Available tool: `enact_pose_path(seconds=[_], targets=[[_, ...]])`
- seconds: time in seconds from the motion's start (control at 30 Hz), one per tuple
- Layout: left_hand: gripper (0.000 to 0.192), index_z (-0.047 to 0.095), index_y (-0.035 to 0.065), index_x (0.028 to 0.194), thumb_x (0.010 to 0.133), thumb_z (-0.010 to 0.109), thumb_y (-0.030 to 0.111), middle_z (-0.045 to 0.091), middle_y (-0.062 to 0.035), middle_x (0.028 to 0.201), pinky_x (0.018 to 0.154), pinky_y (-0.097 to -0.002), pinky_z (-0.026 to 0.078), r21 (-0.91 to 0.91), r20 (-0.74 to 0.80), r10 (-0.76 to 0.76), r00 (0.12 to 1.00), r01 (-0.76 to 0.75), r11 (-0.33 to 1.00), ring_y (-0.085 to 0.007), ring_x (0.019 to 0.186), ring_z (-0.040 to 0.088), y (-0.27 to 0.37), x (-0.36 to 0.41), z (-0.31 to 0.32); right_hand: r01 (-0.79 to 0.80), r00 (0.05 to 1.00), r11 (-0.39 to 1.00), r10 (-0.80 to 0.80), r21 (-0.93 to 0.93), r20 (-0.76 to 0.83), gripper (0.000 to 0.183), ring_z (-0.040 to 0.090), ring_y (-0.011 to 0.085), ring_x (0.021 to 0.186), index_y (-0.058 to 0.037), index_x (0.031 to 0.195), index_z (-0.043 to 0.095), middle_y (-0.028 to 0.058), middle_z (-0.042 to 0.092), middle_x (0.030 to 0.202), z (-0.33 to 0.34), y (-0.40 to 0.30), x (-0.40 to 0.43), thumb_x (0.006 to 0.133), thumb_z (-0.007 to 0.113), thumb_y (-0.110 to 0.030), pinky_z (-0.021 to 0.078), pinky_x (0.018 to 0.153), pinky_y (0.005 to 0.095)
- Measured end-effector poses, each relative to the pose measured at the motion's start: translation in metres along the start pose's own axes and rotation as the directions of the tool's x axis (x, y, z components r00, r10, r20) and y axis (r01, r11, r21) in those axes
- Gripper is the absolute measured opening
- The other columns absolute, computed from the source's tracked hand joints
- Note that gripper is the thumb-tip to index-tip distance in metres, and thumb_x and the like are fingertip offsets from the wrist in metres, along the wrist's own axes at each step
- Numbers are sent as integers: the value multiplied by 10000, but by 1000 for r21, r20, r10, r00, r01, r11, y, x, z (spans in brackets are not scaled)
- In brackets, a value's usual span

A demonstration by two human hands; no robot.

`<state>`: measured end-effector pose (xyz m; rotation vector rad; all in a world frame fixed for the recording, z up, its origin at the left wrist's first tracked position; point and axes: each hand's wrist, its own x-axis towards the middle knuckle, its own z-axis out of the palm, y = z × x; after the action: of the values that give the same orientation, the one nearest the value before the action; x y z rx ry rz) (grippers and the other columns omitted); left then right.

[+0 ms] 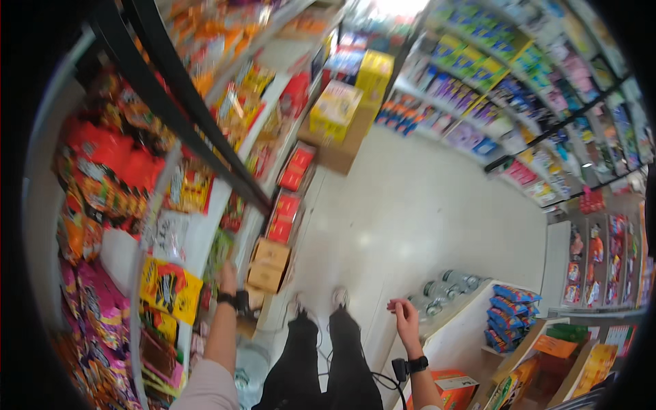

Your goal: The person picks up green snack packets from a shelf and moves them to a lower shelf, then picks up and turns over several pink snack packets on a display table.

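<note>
My left hand (227, 277) is at the shelves on the left, beside a green packet (219, 251) on a lower shelf. It is blurred, and whether it touches or grips the packet cannot be seen. A yellow and red snack bag (170, 289) lies on the shelf above and to its left. Tan cartons (268, 265) stand just right of that hand. Over the floor on the right hangs my right hand (406, 315), fingers loosely bent and nothing in it. Large clear plastic water bottles (442, 291) lie near it, beside a white counter (453, 328). Each wrist wears a black strapped device.
Red boxes (285, 218) line the left shelf's foot. Farther off, a yellow carton (335, 110) rests on a brown cardboard box (338, 156). Black uprights (205, 138) cross the left shelving. Stocked racks (482, 97) stand opposite. Blue snack packets (507, 318) pile at right. A cable hangs by my legs.
</note>
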<state>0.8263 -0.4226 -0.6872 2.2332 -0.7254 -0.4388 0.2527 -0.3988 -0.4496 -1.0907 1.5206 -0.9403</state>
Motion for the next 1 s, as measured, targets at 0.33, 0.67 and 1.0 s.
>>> enact_pose_path(seconds=[0.33, 0.67, 1.0], targets=[[256, 611, 41, 1106, 955, 615, 248, 678, -112, 962, 796, -342, 556, -223, 962, 166, 219, 274, 935, -234, 878, 686, 341, -146, -61, 183, 741, 983, -120, 26, -661, 245, 656, 144, 933, 26, 1048, 637, 86, 691, 973, -104, -149, -161, 1021, 519, -187, 522, 848, 292], [407, 550, 10, 1273, 1004, 536, 316, 635, -141, 1161, 937, -333, 502, -535, 838, 529, 132, 12, 845, -236, 1065, 636, 516, -260, -102, 340, 81, 904, -301, -258, -950, 184, 616, 117, 855, 23, 1051, 615, 57, 652, 935, -217, -252, -395, 1017, 511, -124, 501, 778, 267], [360, 576, 5, 1250, 1025, 515, 279, 652, -117, 1136, 949, -327, 478, -554, 794, 558, 242, -94, 827, -205, 1055, 639, 518, -412, -186, -227, 251, 974, 66, 8, -966, 271, 672, 271, 910, 17, 1028, 652, 169, 684, 912, -315, -90, -500, 915, 626, -228, 514, 803, 373]])
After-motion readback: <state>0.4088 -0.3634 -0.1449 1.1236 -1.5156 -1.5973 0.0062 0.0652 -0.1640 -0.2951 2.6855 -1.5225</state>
